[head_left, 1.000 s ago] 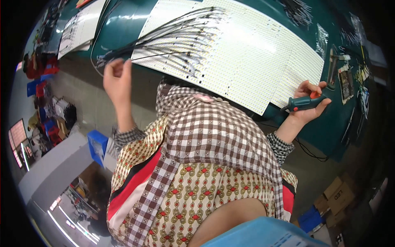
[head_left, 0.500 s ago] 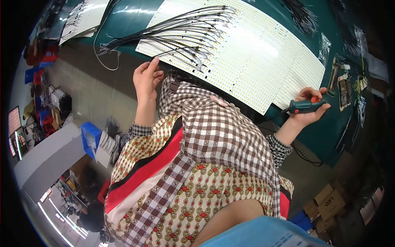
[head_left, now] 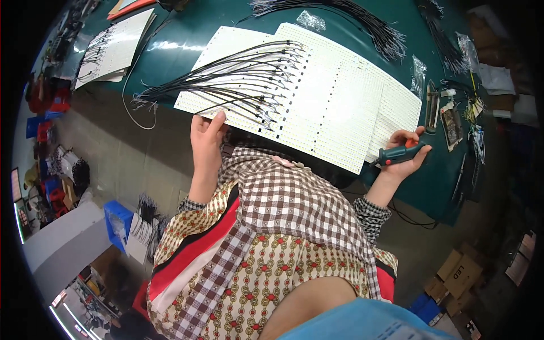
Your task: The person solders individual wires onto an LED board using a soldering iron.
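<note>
At the near edge of the table my left hand [head_left: 207, 141] has its thumb on the rim of a white LED board [head_left: 317, 107], with its other fingers at the same edge, partly hidden. The loose end of one thin black cable passes close to those fingertips. A fan of black cables [head_left: 226, 79] lies across the board's left part, their stripped ends over its rows of small dots. My right hand [head_left: 401, 156] is closed round a dark green corded hand tool [head_left: 399, 154] with an orange trigger and a red button, beside the board's right corner.
More cable bundles [head_left: 362, 22] lie on the green table [head_left: 187, 25]. Far left is a stack of wired boards [head_left: 116, 51]; at right, a metal stand [head_left: 432, 107] and coloured wires [head_left: 479, 107]. A blue bin [head_left: 117, 224] and cartons [head_left: 459, 275] stand below.
The whole view has shifted, showing more of the table's far side. My left hand has slid a little rightward along the board's edge. The green tool stays in my right hand.
</note>
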Demonstrator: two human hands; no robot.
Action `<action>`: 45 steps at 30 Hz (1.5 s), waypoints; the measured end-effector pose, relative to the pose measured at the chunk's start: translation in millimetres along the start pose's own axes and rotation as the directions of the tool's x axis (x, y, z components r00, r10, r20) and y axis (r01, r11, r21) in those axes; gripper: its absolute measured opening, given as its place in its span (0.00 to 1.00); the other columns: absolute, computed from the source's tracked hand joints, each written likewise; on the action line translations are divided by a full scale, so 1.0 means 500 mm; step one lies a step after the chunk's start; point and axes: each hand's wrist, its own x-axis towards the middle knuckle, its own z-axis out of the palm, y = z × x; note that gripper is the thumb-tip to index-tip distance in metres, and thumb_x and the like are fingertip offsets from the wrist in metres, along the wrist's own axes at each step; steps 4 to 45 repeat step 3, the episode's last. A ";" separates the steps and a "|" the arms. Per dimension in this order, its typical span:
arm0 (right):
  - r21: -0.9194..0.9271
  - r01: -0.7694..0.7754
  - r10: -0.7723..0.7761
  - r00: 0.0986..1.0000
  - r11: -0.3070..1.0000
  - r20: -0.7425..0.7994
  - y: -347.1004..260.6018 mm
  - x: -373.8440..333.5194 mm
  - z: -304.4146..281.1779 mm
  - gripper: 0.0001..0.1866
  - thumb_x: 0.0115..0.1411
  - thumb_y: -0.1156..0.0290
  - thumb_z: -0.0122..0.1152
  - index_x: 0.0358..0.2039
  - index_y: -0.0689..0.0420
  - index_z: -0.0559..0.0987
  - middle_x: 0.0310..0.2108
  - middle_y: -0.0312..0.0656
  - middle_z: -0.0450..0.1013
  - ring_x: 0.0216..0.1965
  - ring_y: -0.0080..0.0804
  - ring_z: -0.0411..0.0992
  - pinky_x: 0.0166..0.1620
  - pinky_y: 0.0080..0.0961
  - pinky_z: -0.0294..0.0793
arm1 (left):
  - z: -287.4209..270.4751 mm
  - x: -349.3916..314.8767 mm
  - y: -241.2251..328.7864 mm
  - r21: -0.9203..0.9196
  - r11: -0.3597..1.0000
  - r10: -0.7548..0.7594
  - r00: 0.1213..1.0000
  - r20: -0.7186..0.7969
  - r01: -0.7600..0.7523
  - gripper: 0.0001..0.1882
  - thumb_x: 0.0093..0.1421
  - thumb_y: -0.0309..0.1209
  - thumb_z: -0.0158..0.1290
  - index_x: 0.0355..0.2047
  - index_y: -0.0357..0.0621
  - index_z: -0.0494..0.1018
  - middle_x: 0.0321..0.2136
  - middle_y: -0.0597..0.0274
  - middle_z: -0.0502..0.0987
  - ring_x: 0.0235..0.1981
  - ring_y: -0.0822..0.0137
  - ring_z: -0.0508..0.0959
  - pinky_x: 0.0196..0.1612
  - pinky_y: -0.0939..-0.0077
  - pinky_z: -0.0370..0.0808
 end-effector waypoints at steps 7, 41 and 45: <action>0.007 -0.005 0.005 1.000 1.000 0.030 -0.006 0.011 -0.010 0.31 0.55 0.57 0.74 0.53 0.59 0.73 0.33 0.34 0.74 0.40 0.24 0.75 0.56 0.29 0.73 | -0.005 0.002 -0.014 -0.354 0.935 0.039 0.980 0.196 0.034 0.27 0.62 0.22 0.57 0.59 0.40 0.61 0.52 0.55 0.72 0.51 0.62 0.76 0.53 0.65 0.75; 0.007 -0.005 0.005 1.000 1.000 0.030 -0.006 0.011 -0.010 0.31 0.55 0.57 0.74 0.53 0.59 0.73 0.33 0.34 0.74 0.40 0.24 0.75 0.56 0.29 0.73 | -0.005 0.002 -0.014 -0.354 0.935 0.039 0.980 0.196 0.034 0.27 0.62 0.22 0.57 0.59 0.40 0.61 0.52 0.55 0.72 0.51 0.62 0.76 0.53 0.65 0.75; 0.007 -0.005 0.005 1.000 1.000 0.030 -0.006 0.011 -0.010 0.31 0.55 0.57 0.74 0.53 0.59 0.73 0.33 0.34 0.74 0.40 0.24 0.75 0.56 0.29 0.73 | -0.005 0.002 -0.014 -0.354 0.935 0.039 0.980 0.196 0.034 0.27 0.62 0.22 0.57 0.59 0.40 0.61 0.52 0.55 0.72 0.51 0.62 0.76 0.53 0.65 0.75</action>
